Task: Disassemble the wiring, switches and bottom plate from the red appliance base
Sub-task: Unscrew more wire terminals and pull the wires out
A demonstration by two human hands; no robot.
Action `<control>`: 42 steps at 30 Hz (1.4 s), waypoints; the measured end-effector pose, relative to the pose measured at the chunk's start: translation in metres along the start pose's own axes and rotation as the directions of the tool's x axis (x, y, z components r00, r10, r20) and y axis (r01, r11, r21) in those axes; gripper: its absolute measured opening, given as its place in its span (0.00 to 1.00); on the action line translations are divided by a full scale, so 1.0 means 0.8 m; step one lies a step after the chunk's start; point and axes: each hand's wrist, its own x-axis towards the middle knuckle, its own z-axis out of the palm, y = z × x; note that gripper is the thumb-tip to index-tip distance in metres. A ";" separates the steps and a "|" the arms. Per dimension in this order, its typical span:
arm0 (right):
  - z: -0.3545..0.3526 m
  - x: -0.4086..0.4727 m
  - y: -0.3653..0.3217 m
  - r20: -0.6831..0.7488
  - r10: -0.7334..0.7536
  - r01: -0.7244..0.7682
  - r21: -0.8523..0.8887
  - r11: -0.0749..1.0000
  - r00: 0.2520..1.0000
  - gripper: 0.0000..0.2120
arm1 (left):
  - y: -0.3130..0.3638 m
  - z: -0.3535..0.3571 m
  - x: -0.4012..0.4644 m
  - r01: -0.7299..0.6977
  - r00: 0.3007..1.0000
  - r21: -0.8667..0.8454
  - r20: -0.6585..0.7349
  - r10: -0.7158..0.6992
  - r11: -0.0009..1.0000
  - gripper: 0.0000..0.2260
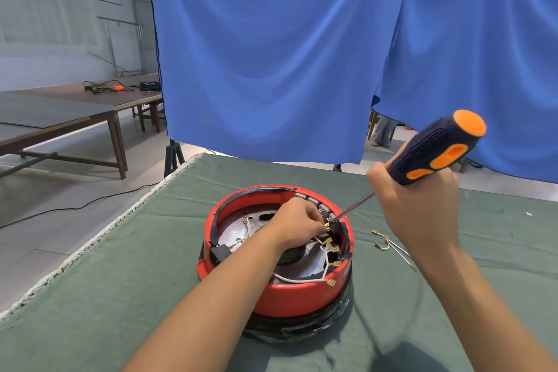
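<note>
The red base [302,296] was set upside down on the desk [120,296]. A brass connector [326,226] inside its far rim was pinched by the left hand [297,220]. A screwdriver [434,154] was gripped by the right hand [419,199], its tip touching that connector.

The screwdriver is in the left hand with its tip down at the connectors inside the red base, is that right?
Not quite. The head view shows the screwdriver gripped by the right hand, not the left. Its tip does reach the connectors inside the red base, where the left hand pinches one.
</note>
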 end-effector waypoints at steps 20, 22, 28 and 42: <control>0.022 0.033 0.045 0.041 0.365 -0.368 0.111 0.923 0.930 0.11 | 0.001 0.001 -0.002 0.018 1.000 0.009 -0.003 -0.018 1.000 0.03; 0.018 0.020 0.046 0.011 0.345 -0.342 0.167 0.925 0.938 0.12 | 0.001 0.001 -0.002 0.026 1.000 0.001 0.001 -0.026 1.000 0.04; -0.010 0.029 0.021 -0.103 0.155 -0.130 0.216 0.968 0.983 0.14 | 0.001 0.002 0.000 0.025 1.000 0.007 0.003 -0.025 1.000 0.04; -0.003 -0.003 0.020 -0.044 0.066 -0.055 0.228 0.972 0.997 0.12 | -0.002 0.002 0.002 -0.001 1.000 0.011 -0.011 0.002 1.000 0.06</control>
